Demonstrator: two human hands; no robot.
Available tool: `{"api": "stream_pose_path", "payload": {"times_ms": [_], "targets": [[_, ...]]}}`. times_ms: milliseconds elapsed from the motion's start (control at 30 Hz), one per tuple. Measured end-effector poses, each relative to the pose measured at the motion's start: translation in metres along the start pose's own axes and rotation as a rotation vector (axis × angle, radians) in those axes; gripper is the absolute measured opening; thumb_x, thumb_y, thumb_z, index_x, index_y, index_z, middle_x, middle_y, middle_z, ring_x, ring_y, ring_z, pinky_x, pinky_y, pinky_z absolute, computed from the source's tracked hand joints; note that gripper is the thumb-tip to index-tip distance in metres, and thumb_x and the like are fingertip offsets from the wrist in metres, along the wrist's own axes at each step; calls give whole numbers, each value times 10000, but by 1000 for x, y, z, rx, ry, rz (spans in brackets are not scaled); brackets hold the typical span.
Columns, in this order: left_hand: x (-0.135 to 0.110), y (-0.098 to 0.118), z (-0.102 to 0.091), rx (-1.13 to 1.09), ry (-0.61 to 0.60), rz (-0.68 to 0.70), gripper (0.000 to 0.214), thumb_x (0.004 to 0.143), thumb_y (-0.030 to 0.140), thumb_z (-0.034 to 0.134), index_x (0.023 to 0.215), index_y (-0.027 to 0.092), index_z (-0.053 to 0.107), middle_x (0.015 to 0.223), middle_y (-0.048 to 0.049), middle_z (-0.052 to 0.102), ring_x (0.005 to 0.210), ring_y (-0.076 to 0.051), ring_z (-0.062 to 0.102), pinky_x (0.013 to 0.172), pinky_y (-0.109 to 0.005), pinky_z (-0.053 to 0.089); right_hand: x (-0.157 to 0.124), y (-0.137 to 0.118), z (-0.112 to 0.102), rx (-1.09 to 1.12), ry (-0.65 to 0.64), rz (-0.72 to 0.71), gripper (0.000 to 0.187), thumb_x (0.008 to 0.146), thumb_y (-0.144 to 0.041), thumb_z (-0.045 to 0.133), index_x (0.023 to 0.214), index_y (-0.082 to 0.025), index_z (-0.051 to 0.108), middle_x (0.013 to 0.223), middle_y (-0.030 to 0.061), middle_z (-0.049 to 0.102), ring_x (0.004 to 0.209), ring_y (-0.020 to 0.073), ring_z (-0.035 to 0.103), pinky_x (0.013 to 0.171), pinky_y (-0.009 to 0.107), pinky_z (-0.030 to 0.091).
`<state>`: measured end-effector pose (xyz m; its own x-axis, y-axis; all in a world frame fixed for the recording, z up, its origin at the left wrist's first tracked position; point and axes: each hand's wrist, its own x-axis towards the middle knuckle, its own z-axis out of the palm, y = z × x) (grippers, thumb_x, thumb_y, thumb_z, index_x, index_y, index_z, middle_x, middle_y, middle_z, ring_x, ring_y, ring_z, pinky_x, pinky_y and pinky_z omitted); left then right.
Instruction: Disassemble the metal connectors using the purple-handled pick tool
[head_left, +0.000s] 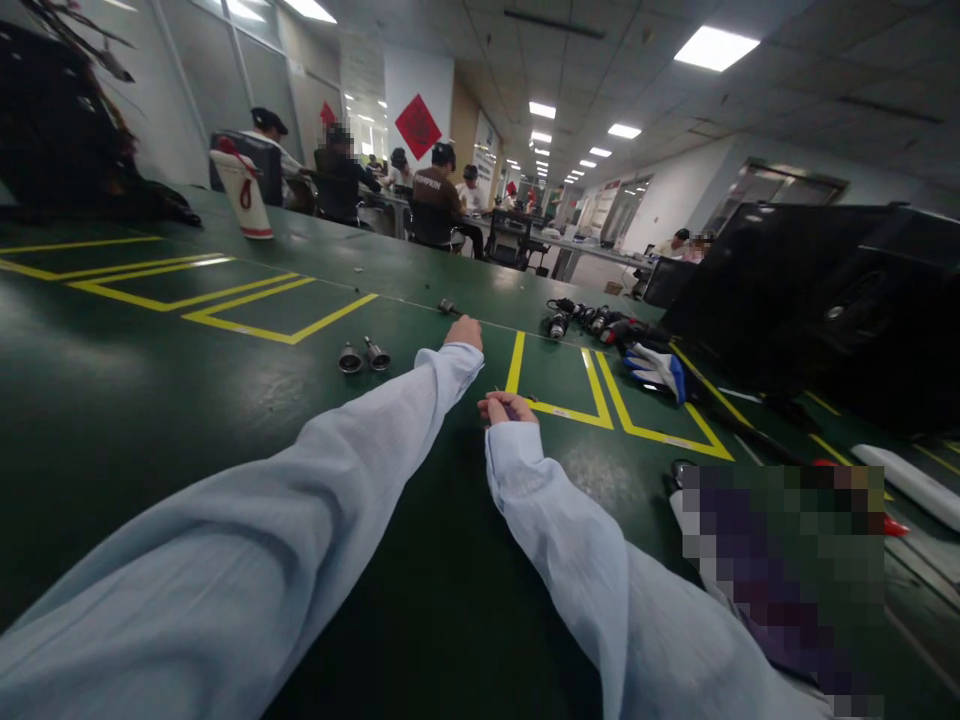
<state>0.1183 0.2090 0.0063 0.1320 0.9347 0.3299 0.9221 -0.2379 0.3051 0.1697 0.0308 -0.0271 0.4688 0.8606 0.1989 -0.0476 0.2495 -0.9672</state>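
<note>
Bright ceiling lights (717,48), white pillar (403,75)

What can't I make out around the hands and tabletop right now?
All in the head view:
- Left hand: its fingertips are hidden by the hand itself, so its grip on the metal part is unclear.
- Right hand: curled fingers hide whatever may be inside.
- Lower-right object: masked by pixel blocks.
- Large black object: cut off by the right edge.

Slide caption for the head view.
Over a green table: left hand at a metal fitting, right hand nearer the camera.
</note>
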Motion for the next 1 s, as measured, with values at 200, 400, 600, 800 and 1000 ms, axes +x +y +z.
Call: {"api": "stream_pose_path", "payload": {"times_ms": [200, 400, 600, 800, 1000], "targets": [[45, -5, 26, 52, 40, 24, 415, 850, 295, 378, 1230, 131, 411, 1344, -121, 359, 1175, -289, 353, 941, -401, 337, 14, 0, 11, 9, 51, -22, 153, 667, -282, 506, 713, -153, 574, 576, 26, 620, 524, 125, 550, 469, 215, 416], [82, -9, 40, 70, -28, 50, 502, 863, 378, 329, 1289, 114, 321, 1343, -142, 369, 1242, -314, 271, 963, -448, 303, 21, 2, 12, 34, 44, 13, 154, 664, -283, 513, 712, -154, 581, 571, 18, 621, 509, 116, 554, 459, 206, 418], [94, -9, 39, 84, -60, 44, 446, 868, 336, 327, 1179, 25, 401, 1144, -216, 520, 1085, -291, 479, 903, -380, 375, 23, 3, 13, 39, 33, 28, 150, 655, -280, 519, 696, -154, 589, 544, 10, 613, 484, 111, 542, 443, 201, 405], [55, 2, 28, 84, -61, 113, 410, 877, 314, 316, 1141, 17, 418, 1095, -220, 543, 1040, -291, 518, 857, -373, 410, 20, -3, 12, 72, 76, 10, 160, 660, -289, 517, 701, -150, 584, 516, -6, 590, 441, 92, 494, 419, 191, 387], [-49, 11, -3, 52, -113, 344, 412, 874, 321, 343, 1191, 65, 410, 1117, -162, 558, 1069, -243, 505, 892, -338, 401, 18, -6, 2, 55, 129, -95, 167, 664, -283, 532, 737, -141, 581, 552, 1, 601, 490, 108, 527, 488, 225, 441]]}}
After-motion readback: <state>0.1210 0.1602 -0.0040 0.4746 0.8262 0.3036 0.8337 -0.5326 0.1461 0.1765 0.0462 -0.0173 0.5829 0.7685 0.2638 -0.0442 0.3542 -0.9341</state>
